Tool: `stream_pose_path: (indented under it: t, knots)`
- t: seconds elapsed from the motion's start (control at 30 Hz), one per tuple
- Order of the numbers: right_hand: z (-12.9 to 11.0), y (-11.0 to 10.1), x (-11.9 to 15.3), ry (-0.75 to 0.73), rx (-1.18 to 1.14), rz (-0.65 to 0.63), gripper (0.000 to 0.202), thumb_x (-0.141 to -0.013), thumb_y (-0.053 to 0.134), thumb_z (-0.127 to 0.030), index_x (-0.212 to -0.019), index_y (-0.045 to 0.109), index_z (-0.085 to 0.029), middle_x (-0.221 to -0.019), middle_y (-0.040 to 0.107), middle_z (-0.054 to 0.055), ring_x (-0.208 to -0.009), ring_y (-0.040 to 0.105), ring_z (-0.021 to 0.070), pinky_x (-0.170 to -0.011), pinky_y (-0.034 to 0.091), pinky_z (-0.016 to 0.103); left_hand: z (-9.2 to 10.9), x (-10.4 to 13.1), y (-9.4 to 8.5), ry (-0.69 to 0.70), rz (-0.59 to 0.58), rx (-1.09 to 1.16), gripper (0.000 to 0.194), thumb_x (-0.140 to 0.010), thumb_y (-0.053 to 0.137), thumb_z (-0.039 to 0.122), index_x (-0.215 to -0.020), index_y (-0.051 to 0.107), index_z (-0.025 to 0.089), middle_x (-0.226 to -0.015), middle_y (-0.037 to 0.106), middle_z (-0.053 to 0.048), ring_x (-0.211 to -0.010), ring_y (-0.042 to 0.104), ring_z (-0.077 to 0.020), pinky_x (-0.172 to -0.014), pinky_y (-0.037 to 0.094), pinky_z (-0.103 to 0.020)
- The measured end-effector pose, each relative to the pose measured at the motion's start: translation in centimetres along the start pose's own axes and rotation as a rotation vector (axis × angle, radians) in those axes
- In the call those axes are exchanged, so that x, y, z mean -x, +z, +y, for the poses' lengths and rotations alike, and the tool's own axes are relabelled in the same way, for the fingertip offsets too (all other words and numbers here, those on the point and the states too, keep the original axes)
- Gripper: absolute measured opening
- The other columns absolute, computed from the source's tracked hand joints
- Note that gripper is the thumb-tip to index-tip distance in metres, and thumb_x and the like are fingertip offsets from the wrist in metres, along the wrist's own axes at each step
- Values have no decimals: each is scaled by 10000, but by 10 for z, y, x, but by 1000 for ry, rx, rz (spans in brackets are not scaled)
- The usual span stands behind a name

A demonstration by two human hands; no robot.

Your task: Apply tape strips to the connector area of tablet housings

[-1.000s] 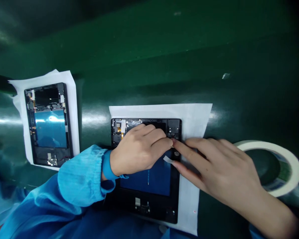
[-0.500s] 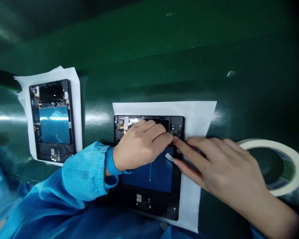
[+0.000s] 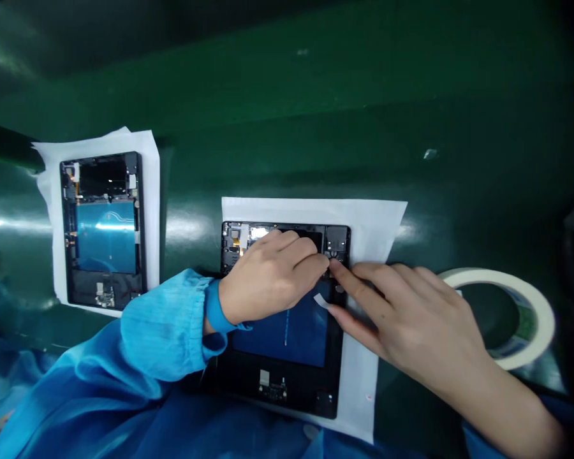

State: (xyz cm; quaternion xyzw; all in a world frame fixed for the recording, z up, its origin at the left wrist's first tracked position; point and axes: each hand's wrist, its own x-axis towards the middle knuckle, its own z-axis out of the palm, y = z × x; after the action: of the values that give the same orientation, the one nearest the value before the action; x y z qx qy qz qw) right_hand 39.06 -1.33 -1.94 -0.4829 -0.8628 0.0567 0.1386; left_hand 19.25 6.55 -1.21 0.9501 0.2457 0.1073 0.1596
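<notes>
Covering part of an open tablet (image 3: 277, 350) lying lengthwise toward the body, the left hand (image 3: 272, 280) bunches its fingers, their hold hidden; at its fingertips, the right hand (image 3: 406, 312) has thumb and forefinger apart, a white strip (image 3: 321, 301) on the thumb.

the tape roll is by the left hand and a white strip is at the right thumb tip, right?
No: the head view shows the tape roll by the right hand, not the left hand; the white strip is indeed at the right thumb tip.
</notes>
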Motion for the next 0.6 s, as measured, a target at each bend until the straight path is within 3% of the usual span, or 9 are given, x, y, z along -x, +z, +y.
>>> stream_pose_path:
  t: [0.13, 0.3, 0.6]
  knots:
    - [4, 1, 2, 2, -61, 18, 396, -897, 563, -372, -1177, 593, -94, -900, 623, 80, -725, 538, 185, -636, 386, 325, 0, 0, 1, -5, -12, -6, 271, -979, 404, 206, -883, 645, 128, -808, 599, -55, -747, 511, -182, -672, 420, -321]
    - [10, 3, 8, 18, -267, 138, 397, -867, 613, -281, -1197, 571, -66, -981, 638, 118, -841, 605, 190, -732, 476, 301, 0, 2, 5, -20, -43, 4, 276, -987, 382, 226, -910, 633, 138, -843, 593, -56, -776, 516, -179, -717, 427, -317]
    - [4, 4, 5, 17, -98, 74, 333, -877, 602, -308, -1150, 608, -118, -936, 630, 88, -767, 580, 181, -672, 447, 307, -1, 3, 5, -1, -40, -15, 263, -981, 388, 225, -909, 624, 133, -855, 586, -59, -786, 515, -200, -708, 415, -334]
